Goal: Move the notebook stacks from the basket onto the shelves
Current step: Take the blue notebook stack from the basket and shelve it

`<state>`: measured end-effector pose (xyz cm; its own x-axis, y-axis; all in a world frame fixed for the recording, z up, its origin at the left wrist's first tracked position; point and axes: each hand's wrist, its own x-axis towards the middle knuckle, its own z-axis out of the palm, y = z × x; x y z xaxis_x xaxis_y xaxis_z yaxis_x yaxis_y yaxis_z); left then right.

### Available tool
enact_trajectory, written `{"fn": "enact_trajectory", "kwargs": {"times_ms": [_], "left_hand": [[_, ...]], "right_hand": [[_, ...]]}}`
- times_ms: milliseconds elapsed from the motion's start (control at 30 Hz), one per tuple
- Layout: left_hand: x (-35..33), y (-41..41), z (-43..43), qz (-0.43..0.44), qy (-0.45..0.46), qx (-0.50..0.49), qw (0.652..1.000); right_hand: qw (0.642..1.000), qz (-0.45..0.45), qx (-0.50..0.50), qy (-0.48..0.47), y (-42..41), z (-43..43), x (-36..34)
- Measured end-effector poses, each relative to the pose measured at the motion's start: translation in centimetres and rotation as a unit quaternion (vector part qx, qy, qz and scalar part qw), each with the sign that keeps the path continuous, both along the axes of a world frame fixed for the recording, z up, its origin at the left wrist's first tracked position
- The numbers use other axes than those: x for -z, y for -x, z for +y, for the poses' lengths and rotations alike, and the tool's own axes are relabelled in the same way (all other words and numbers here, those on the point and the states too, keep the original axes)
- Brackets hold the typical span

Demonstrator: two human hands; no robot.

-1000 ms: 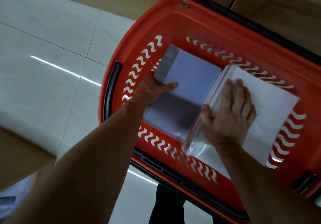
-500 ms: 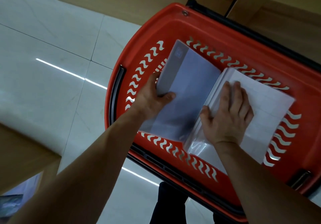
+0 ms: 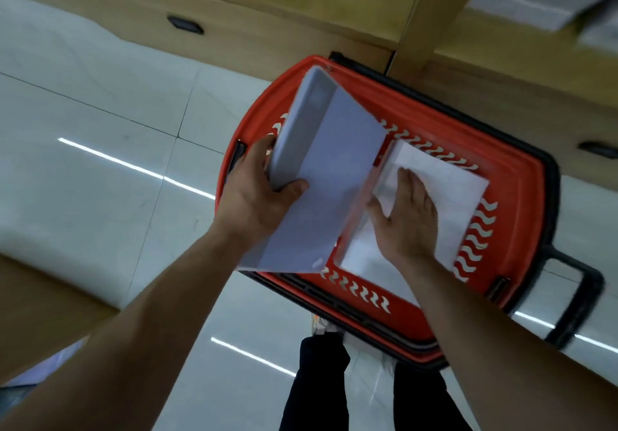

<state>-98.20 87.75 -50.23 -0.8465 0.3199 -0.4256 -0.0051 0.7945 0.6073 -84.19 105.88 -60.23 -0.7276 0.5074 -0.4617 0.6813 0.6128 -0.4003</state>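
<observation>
the wooden shelves (image 3: 301, 5) stood behind the red basket (image 3: 521, 196) on the tiled floor (image 3: 83, 112). the lavender notebook stack (image 3: 334, 176) was tilted, raised above the basket rim, clamped by the left hand (image 3: 254, 196). the white notebook stack (image 3: 448, 193) lay inside the basket under the flat, unclenched right hand (image 3: 408, 219).

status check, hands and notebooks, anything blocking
Left hand gripping lavender notebook stack, tilted above red basket. Right hand flat on white stack inside. Nothing blocking.
</observation>
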Motion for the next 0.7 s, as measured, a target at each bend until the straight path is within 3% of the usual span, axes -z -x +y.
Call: {"fn": "enact_trajectory", "kwargs": {"times_ms": [167, 267, 433, 567, 700], "left_hand": [[-7.9, -2.8, 0.8, 0.015, -0.046, -0.003, 0.999], [-9.1, -4.7, 2.2, -0.049, -0.110, -0.020, 0.993], [-3.3, -8.1, 6.4, -0.173, -0.162, -0.012, 0.971], [3.3, -9.7, 8.8, -0.169, -0.116, 0.007, 0.979], [6.7, -9.5, 7.7, -0.203, -0.080, -0.045, 0.975]], "right_hand": [[0.989, 0.045, 0.067, 0.125, -2.0, -0.2, -7.8], [0.967, 0.113, 0.134, 0.183, -3.6, 0.6, -11.0], [0.935, 0.108, 0.282, 0.189, -7.5, 3.8, -9.3], [0.934, 0.038, 0.300, 0.189, -9.1, 4.6, -5.1], [0.947, 0.024, 0.263, 0.184, -8.8, 3.8, -2.8]]}}
